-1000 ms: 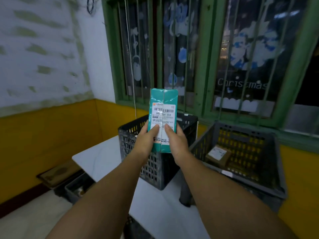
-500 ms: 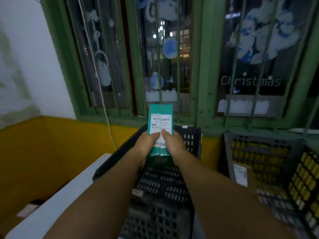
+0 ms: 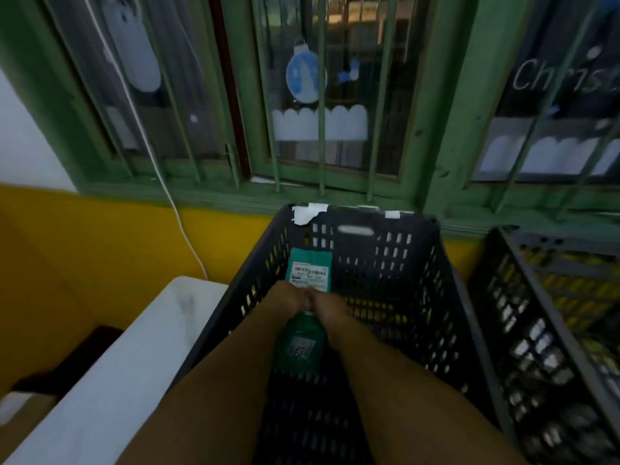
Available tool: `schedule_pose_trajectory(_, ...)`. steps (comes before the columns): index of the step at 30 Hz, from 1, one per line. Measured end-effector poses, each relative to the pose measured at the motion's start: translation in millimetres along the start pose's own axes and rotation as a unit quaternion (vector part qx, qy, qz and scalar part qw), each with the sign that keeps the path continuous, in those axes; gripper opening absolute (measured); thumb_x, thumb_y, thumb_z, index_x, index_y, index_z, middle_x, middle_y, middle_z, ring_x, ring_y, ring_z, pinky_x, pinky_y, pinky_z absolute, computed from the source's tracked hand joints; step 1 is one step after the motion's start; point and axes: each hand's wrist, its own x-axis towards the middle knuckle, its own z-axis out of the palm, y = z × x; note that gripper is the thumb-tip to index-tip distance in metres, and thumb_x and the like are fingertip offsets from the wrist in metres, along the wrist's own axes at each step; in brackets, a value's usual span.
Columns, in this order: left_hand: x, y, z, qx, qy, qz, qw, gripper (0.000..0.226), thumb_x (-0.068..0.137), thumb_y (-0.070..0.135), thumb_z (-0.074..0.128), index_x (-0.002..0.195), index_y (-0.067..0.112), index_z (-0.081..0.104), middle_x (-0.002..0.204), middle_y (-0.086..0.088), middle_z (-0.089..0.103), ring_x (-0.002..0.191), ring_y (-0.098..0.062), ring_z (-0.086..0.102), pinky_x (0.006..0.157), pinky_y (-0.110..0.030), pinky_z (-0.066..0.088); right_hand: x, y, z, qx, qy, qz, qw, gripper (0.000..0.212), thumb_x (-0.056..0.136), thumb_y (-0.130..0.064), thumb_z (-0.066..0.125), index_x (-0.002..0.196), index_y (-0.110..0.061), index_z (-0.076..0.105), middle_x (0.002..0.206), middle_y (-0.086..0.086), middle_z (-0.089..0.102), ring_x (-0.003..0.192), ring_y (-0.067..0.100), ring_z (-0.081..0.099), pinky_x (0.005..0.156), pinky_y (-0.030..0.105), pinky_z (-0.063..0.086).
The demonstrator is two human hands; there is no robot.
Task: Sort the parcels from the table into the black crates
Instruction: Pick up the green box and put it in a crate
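A teal parcel (image 3: 310, 263) with a white barcode label is down inside the left black crate (image 3: 412, 263), near its far wall. My left hand (image 3: 285, 298) and my right hand (image 3: 330, 305) both grip the parcel from its sides, thumbs meeting on top. More teal with a second label shows below my hands, between my forearms; I cannot tell whether it is the same parcel. A second black crate (image 3: 523, 297) stands to the right, its contents blurred.
The crates rest on a white table (image 3: 134, 347) whose left edge drops to the floor. A yellow wall and a green barred window lie right behind the crates. A white cable (image 3: 188, 243) hangs down to the table corner.
I have stepped closer and both hands have lowered the teal parcel from above the crate rim down into the left crate. The view now looks steeply into it.
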Motion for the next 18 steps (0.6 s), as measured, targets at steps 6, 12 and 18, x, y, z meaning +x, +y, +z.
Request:
schedule_pose_trajectory(6, 33, -31, 10, 0.094, 0.028, 0.07, 0.993, 0.043, 0.095, 0.027, 0.06, 0.131, 0.004, 0.056, 0.132, -0.016, 0.059, 0.118, -0.032, 0.058, 0.098, -0.036, 0.049, 45, 18, 24, -0.068, 0.035, 0.011, 0.997, 0.041, 0.095, -0.027, 0.059, 0.132, -0.009, 0.053, 0.126, 0.016, 0.062, 0.106, 0.034, 0.063, 0.095, 0.045, 0.054)
schedule_pose_trajectory(12, 42, -48, 27, 0.242, 0.118, 0.168, 0.948, 0.028, 0.103, 0.021, 0.041, 0.124, 0.005, 0.053, 0.129, -0.013, 0.052, 0.12, -0.03, 0.053, 0.094, -0.031, 0.042, 56, 24, 29, -0.004, 0.052, 0.012, 0.999, 0.03, 0.098, -0.016, 0.056, 0.126, -0.004, 0.055, 0.122, 0.01, 0.063, 0.11, 0.035, 0.062, 0.095, 0.043, 0.052)
schedule_pose_trajectory(18, 35, -47, 13, 0.287, 0.032, 0.206, 0.935, 0.029, 0.097, 0.018, 0.056, 0.125, 0.008, 0.058, 0.136, -0.009, 0.05, 0.134, -0.023, 0.04, 0.117, -0.026, 0.023, 45, 23, 29, 0.017, 0.021, 0.016, 0.999, 0.042, 0.104, -0.018, 0.05, 0.139, 0.002, 0.042, 0.138, 0.017, 0.054, 0.123, 0.035, 0.055, 0.097, 0.037, 0.045)
